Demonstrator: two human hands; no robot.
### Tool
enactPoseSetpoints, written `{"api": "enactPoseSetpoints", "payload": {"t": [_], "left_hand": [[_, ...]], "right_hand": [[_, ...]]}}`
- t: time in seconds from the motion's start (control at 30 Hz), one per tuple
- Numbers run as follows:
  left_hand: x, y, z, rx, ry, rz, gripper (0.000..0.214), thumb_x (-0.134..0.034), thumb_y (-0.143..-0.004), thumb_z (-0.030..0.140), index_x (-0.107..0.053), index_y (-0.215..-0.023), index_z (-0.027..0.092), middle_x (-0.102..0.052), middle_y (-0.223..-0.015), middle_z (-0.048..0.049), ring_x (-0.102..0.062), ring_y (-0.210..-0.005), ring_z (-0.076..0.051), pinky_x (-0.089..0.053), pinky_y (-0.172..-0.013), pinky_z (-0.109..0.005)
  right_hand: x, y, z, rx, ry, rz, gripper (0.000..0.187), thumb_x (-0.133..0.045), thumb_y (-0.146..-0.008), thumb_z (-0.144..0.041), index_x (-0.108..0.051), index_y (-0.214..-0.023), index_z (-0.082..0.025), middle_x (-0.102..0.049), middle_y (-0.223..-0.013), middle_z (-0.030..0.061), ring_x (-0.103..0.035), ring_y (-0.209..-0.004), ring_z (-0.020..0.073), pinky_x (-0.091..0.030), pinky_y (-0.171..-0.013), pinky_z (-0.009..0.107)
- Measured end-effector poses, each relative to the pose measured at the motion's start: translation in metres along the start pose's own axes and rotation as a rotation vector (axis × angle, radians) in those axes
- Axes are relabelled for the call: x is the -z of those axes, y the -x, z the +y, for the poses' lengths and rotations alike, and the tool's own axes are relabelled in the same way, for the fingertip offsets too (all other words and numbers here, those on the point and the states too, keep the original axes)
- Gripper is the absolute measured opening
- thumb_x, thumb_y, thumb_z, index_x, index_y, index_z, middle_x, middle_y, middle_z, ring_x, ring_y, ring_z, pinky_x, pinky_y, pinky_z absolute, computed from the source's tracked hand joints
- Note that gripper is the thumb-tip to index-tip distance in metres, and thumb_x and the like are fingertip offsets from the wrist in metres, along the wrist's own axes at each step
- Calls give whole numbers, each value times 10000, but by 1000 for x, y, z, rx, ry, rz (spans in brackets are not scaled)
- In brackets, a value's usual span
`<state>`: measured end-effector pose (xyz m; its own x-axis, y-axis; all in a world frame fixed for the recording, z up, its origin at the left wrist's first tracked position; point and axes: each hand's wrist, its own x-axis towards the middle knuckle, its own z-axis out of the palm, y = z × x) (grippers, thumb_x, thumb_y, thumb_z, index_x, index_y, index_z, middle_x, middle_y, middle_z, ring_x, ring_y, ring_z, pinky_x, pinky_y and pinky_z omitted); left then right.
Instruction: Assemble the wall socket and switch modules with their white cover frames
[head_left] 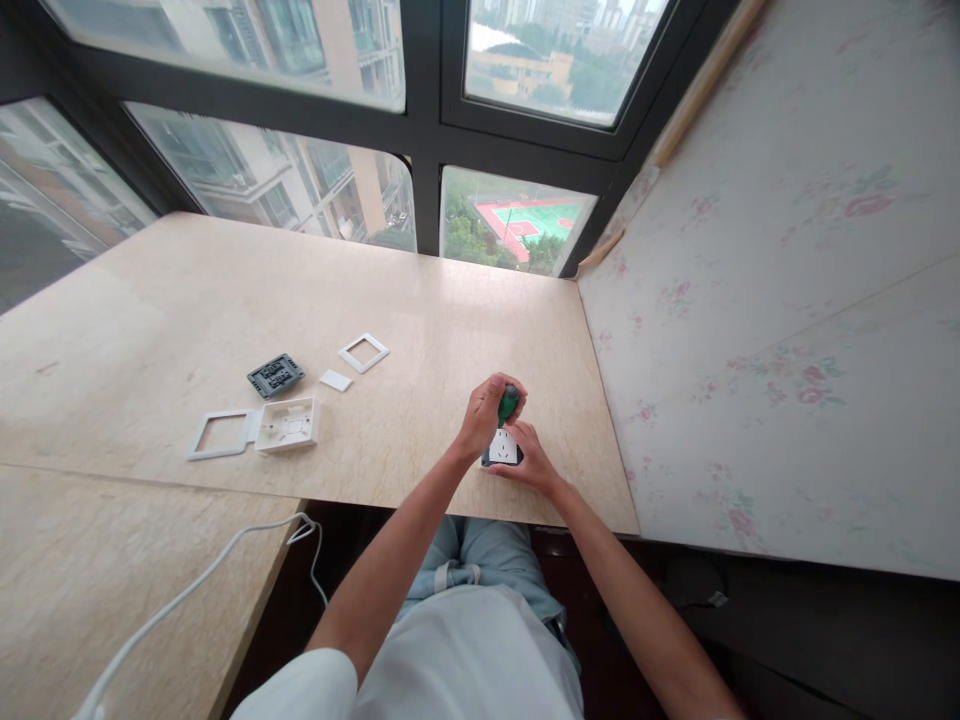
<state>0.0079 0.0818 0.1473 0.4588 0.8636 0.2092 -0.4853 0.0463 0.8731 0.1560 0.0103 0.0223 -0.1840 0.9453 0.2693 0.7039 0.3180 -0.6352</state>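
Just inside the counter edge (592, 525), left hand (478, 418) grips screwdriver (508, 403); right hand (535, 462) holds socket (502, 447).

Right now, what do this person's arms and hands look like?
The left hand and right hand wear no gloves, and no watch or bracelet shows. The left arm has a short white sleeve; any right sleeve is out of view.

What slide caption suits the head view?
Left hand's grip on rounded green-and-black handle, right hand's grip on white-faced electrical socket.
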Motion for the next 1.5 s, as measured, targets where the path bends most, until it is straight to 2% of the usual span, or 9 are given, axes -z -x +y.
{"api": "enactPoseSetpoints", "payload": {"t": [0.13,0.3,0.57,0.77,0.87,1.0,1.17,1.33,1.5], "left_hand": [[-2,-1,-6,7,89,-64,555,-504,-818,749,-449,-881,200,-473,-560,61,-344,-436,-59,-254,-427,-185],[0,-1,-5,62,98,-35,486,-737,-777,512,-359,-884,226,-463,-633,92,-349,-462,-38,-270,-440,-162],[3,0,4,16,-89,-33,413,-537,-912,549,-612,-833,151,-594,-805,-39,-559,-690,-112,-442,-612,-236],[4,-2,3,71,-11,-58,514,-419,-924,627,-544,-762,155,-476,-546,21,-380,-449,-73,-294,-443,-215],[7,-4,-1,74,63,-108,501,-550,-824,682,-447,-861,193,-477,-568,61,-338,-428,-53,-238,-414,-186],[11,-4,-6,118,84,-75,470,-756,-765,443,-356,-876,222,-494,-671,87,-370,-457,-31,-265,-433,-162],[13,2,-6,-22,-11,-43,369,-751,-779,432,-480,-822,184,-557,-793,10,-501,-656,-83,-401,-585,-210],[19,6,-2,-35,-125,-17,386,-542,-924,527,-664,-915,161,-593,-896,-53,-515,-710,-112,-412,-613,-240],[15,4,-2,48,24,-78,463,-449,-951,581,-624,-950,152,-594,-705,-33,-546,-604,-123,-424,-570,-247]], "right_hand": [[0,-1,-1,1,8,-3,803,-743,-700,-625,-506,-1345,-210,-571,-1271,153,-512,-1195,348,-432,-1000,511],[0,0,-1,0,5,6,819,-730,-712,-630,-489,-1363,-195,-554,-1297,157,-491,-1219,335,-423,-1023,496],[-1,0,-3,3,-12,22,845,-736,-715,-618,-454,-1401,-213,-531,-1340,156,-476,-1252,336,-378,-1068,523],[1,-1,-6,0,-18,28,803,-744,-707,-615,-507,-1345,-189,-553,-1289,163,-489,-1217,334,-416,-1027,502],[1,-1,-7,1,-22,26,796,-739,-710,-619,-505,-1346,-202,-551,-1294,156,-490,-1219,335,-411,-1029,511],[1,-1,-7,6,-27,32,799,-736,-714,-621,-489,-1356,-214,-545,-1307,149,-488,-1226,334,-401,-1045,518],[0,1,-6,20,-31,48,824,-740,-711,-619,-476,-1371,-201,-540,-1314,158,-482,-1232,339,-411,-1043,511],[-1,2,-5,28,-24,55,840,-749,-719,-590,-441,-1409,-224,-530,-1335,159,-482,-1247,344,-402,-1050,528],[-1,1,-5,21,-9,59,819,-750,-703,-612,-481,-1361,-206,-547,-1302,167,-489,-1229,356,-418,-1029,529]]}}
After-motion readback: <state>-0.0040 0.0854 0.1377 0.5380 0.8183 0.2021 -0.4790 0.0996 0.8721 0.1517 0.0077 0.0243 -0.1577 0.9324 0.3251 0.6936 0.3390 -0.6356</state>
